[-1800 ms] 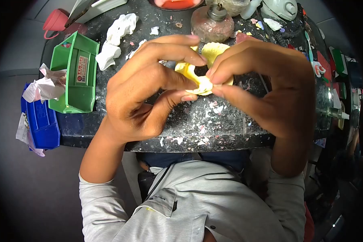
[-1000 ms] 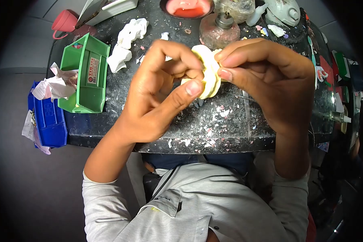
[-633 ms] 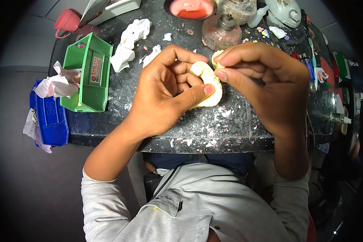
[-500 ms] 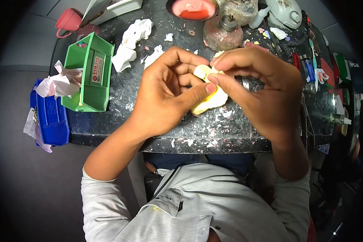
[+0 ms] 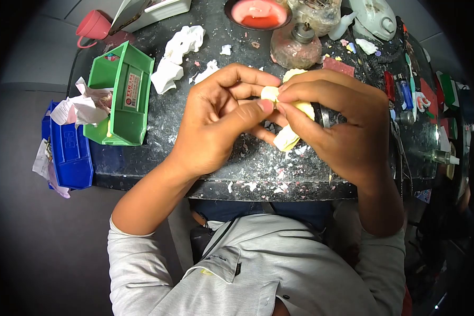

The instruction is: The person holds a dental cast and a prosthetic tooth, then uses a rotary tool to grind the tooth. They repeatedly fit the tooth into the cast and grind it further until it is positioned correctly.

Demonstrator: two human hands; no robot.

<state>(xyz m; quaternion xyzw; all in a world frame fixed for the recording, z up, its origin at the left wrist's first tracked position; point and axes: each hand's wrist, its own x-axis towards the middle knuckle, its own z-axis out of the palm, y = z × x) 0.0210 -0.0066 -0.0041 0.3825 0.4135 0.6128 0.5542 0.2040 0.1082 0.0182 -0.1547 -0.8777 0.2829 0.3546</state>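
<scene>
Between my two hands, over the front part of the bench, is a pale yellow dental cast [image 5: 287, 138], curved and partly covered by fingers. My left hand [image 5: 216, 118] has its thumb and fingertips closed on the cast's left end, with the palm turned up toward me. From the other side, my right hand [image 5: 342, 105] pinches the cast near its middle between thumb and fingers. The fingertips of both hands almost meet there. Just beyond the hands lies a flat pink-red piece of wax [image 5: 338, 66].
A green bin [image 5: 127, 118] with crumpled paper and a blue bin [image 5: 71, 152] stand left. White tissue [image 5: 168, 68], a bowl of pink wax [image 5: 258, 15] and a glass spirit lamp [image 5: 296, 50] are at the back. A denture [image 5: 422, 101] and lighter [image 5: 405, 95] lie right. Scraps litter the bench.
The dental cast has been turned in my hands, so its arched outline now shows around my right fingers. My left thumb has shifted up and left along it.
</scene>
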